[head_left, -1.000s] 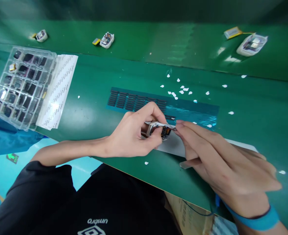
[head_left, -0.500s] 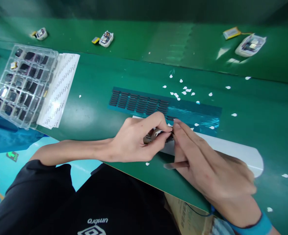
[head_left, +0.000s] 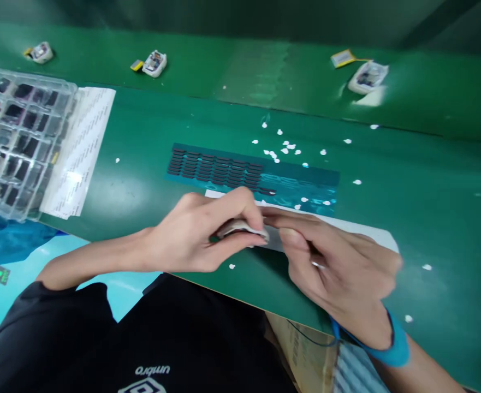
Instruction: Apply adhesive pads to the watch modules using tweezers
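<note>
Between the thumb and fingers of my left hand (head_left: 201, 232) sits a small white casing (head_left: 237, 225), tilted and partly covered by the fingers. My right hand (head_left: 340, 265), with a blue wrist strap, is closed close beside it, its index finger reaching to the casing's edge. A bright bit of a slim metal tool (head_left: 317, 265) shows in the right palm; the rest is hidden. Under both hands lies a white strip (head_left: 363, 229). Just behind is a blue film sheet (head_left: 301, 180) with rows of dark adhesive strips (head_left: 215, 168).
White round tabs (head_left: 285, 150) are scattered over the green table (head_left: 142, 136). Opened white devices with yellow batteries stand along the back, one at right (head_left: 369, 76), one at left (head_left: 155, 64). A clear compartment tray (head_left: 66, 109) and printed white sheets (head_left: 96, 125) lie left.
The view has shifted right. My right hand has turned and its fingers have drawn apart a little from the left fingertips. The tool's flat end no longer sticks out below the right hand.
</note>
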The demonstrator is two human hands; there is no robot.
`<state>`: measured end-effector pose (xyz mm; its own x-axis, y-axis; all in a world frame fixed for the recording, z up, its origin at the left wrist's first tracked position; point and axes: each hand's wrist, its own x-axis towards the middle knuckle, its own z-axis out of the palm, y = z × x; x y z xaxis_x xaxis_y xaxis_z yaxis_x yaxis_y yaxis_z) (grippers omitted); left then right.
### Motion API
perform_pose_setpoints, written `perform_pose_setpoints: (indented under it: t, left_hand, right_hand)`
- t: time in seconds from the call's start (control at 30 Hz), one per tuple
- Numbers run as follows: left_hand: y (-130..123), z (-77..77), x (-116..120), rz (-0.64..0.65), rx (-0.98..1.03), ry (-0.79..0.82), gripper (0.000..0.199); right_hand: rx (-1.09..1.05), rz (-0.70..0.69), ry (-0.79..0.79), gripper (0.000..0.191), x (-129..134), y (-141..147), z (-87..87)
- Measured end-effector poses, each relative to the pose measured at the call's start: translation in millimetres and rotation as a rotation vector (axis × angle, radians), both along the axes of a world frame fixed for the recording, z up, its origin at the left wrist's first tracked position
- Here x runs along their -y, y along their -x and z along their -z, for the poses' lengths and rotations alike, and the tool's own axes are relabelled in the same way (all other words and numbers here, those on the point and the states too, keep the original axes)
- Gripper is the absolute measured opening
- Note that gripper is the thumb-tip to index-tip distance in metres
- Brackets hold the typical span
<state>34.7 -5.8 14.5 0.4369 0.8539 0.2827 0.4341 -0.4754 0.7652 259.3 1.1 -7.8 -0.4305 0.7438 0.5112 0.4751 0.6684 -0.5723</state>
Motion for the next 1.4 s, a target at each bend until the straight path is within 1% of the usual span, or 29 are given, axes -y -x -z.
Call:
perform_pose_setpoints:
  t: [0.07,0.1,0.17,0.2,0.27,0.33,0.4,0.53,0.63,0.73,0.83,0.93,1.03,1.1,1.17,1.27,1.33,1.4]
  left_hand:
    - [5.0,-5.2,4.8,-0.031,-0.047,-0.033,0.011]
    - [7.1,-5.9,6.9,-0.037,-0.079,-0.046,0.009]
    - [9.7,-3.8,9.4,-0.031,-0.154,-0.037,0.008]
    - [10.1,-1.2,9.9,-0.023,-0.187,-0.021,0.008]
    - [10.0,6.1,9.3,-0.01,-0.229,0.023,0.011]
    - [9.4,14.3,7.2,-0.008,-0.244,0.051,0.012]
    - [9.1,21.6,4.7,-0.016,-0.235,0.051,0.013]
    - [8.9,30.9,1.9,-0.034,-0.183,0.017,0.011]
    - [8.3,34.0,2.7,-0.039,-0.167,-0.004,0.012]
    - [7.1,35.5,4.1,-0.037,-0.161,-0.02,0.011]
    - [6.3,36.3,4.7,-0.041,-0.154,-0.031,0.011]
    - [6.3,36.9,4.9,-0.04,-0.148,-0.031,0.011]
    - [7.3,37.2,4.0,-0.039,-0.13,-0.027,0.011]
    - [8.4,36.8,2.5,-0.036,-0.104,-0.011,0.011]
    - [9.3,34.9,0.4,-0.03,-0.071,0.035,0.01]
    - [8.6,27.6,-2.6,-0.043,0.016,0.16,0.012]
    - [6.3,20.5,-4.0,-0.045,0.088,0.268,0.016]
    - [2.8,13.6,-4.6,-0.012,0.165,0.377,0.022]
  right_hand:
    - [-0.006,-0.059,-0.046,0.027,-2.5,-2.8,-0.2]
    - [0.013,-0.051,-0.062,0.032,-4.3,-4.8,-0.5]
    - [0.062,0.031,-0.055,0.038,-8.1,-9.4,-1.0]
    - [0.058,0.085,-0.009,0.039,-9.9,-11.6,-0.9]
    - [-0.039,0.16,0.191,0.04,-13.7,-15.1,0.0]
    - [-0.145,0.142,0.421,0.039,-18.4,-16.7,1.6]
    - [-0.178,0.09,0.571,0.037,-24.7,-16.4,3.4]
    - [-0.212,-0.015,0.747,0.044,-39.0,-13.5,8.6]
    - [-0.252,-0.059,0.826,0.052,-45.3,-12.4,13.8]
    - [-0.256,-0.092,0.855,0.052,-47.0,-12.7,16.6]
    - [-0.196,-0.156,0.861,0.043,-48.8,-13.5,15.7]
    - [-0.135,-0.203,0.811,0.04,-52.1,-13.3,13.6]
    - [-0.186,-0.19,0.796,0.042,-55.1,-14.0,12.1]
    - [-0.227,-0.141,0.796,0.045,-55.7,-16.6,10.7]
    - [-0.27,-0.064,0.765,0.044,-54.1,-20.2,7.7]
    - [-0.402,0.034,0.718,0.029,-46.9,-22.4,0.8]
    - [-0.485,0.045,0.704,0.02,-39.4,-19.4,-4.0]
    - [-0.515,0.028,0.703,0.017,-31.5,-13.8,-7.6]
